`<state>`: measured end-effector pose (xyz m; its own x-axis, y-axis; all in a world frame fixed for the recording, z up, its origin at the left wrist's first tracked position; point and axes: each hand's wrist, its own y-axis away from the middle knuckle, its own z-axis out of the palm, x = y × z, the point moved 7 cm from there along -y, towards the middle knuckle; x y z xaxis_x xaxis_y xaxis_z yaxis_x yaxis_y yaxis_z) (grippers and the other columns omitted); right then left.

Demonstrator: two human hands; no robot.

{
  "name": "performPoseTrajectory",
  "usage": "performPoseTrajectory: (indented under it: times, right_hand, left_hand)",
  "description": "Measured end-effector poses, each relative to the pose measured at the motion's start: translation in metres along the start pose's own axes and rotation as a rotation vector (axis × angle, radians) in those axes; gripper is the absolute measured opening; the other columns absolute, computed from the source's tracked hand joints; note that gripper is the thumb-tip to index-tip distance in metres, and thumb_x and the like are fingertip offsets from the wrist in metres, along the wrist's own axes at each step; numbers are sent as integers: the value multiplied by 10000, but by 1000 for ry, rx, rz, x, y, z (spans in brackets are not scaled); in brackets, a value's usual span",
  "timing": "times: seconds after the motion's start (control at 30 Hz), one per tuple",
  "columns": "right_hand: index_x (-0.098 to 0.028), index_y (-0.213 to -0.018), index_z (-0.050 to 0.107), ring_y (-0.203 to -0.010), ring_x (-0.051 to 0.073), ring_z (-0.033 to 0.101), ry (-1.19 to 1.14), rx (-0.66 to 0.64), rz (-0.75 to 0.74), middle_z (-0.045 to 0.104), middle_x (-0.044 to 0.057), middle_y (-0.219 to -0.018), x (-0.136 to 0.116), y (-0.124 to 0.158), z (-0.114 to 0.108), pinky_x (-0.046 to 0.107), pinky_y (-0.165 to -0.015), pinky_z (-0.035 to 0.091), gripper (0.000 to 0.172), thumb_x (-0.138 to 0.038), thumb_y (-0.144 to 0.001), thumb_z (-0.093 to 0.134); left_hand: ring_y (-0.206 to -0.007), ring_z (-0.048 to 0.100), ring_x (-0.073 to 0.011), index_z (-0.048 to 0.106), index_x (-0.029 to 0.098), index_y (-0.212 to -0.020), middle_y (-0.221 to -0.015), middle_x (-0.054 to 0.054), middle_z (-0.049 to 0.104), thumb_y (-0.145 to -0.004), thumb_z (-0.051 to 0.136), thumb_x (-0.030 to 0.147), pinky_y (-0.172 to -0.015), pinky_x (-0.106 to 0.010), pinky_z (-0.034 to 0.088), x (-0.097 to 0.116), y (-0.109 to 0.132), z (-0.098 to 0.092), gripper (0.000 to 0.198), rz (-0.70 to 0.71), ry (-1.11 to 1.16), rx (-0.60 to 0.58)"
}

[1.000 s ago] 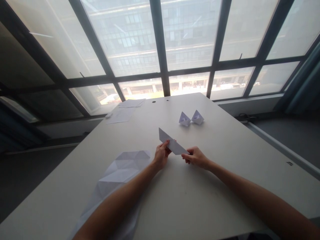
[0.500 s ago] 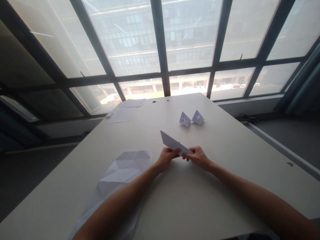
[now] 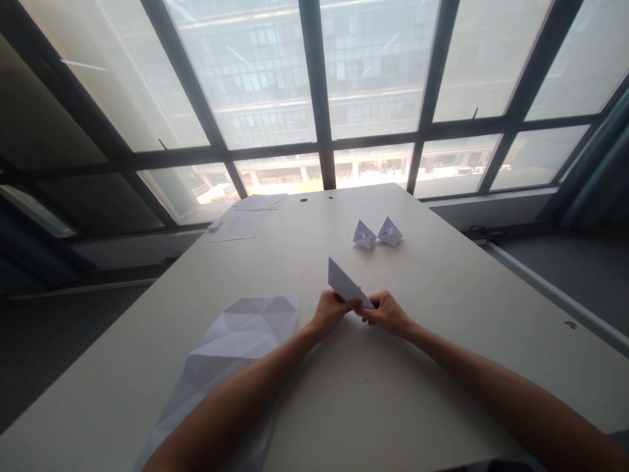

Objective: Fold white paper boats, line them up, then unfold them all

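Note:
My left hand [image 3: 330, 313] and my right hand [image 3: 388, 313] both pinch a folded white paper triangle [image 3: 345, 284] close together above the table. Its pointed end rises up and to the left, and its lower corner sits between my fingers. Beyond my hands stand two small white origami paper boats [image 3: 364, 235] [image 3: 390, 231], side by side and apart from my hands. To the left of my left forearm lies a large creased sheet of white paper [image 3: 236, 347], partly hidden under that arm.
A pale table [image 3: 432, 275] stretches out under my arms. Flat sheets of paper [image 3: 259, 202] and a single sheet [image 3: 239, 226] lie at its far left. Behind it is a wall of large gridded windows [image 3: 373, 78], with a dark floor on both sides.
My left hand has moved right, toward my right hand. The paper triangle has turned more upright, with its tip shifted right. The view has tilted slightly.

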<state>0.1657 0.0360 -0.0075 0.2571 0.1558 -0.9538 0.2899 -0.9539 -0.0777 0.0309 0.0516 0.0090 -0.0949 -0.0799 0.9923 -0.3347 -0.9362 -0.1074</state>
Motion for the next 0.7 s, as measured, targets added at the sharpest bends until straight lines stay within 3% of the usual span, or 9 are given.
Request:
performPoseTrajectory:
  times: [0.23, 0.43, 0.7]
  right_hand:
    - [-127, -629, 683, -462, 119, 531, 31, -6, -5, 634, 27, -532, -2, -2, -1, 211, -448, 363, 299, -383, -778, 641]
    - [-132, -658, 696, -487, 122, 530, 117, -31, -35, 642, 22, -551, -1, 1, 3, 213, -474, 360, 332, -387, -829, 570]
    - [-132, -612, 680, -488, 118, 519, 254, -112, -91, 635, 19, -540, -11, 6, 8, 213, -490, 347, 360, -342, -852, 512]
  left_hand:
    - [-731, 673, -229, 739, 89, -823, -818, -105, 736, -649, 839, 363, -771, -382, 535, -19, -10, -19, 340, -61, 253, 202]
    - [-752, 661, -174, 700, 90, -861, -841, -86, 719, -693, 822, 389, -802, -323, 521, -25, -14, -38, 364, -66, 456, 338]
    - [-782, 680, -209, 677, 85, -905, -855, -110, 717, -783, 723, 490, -763, -315, 519, -15, -16, -44, 425, -18, 495, 300]
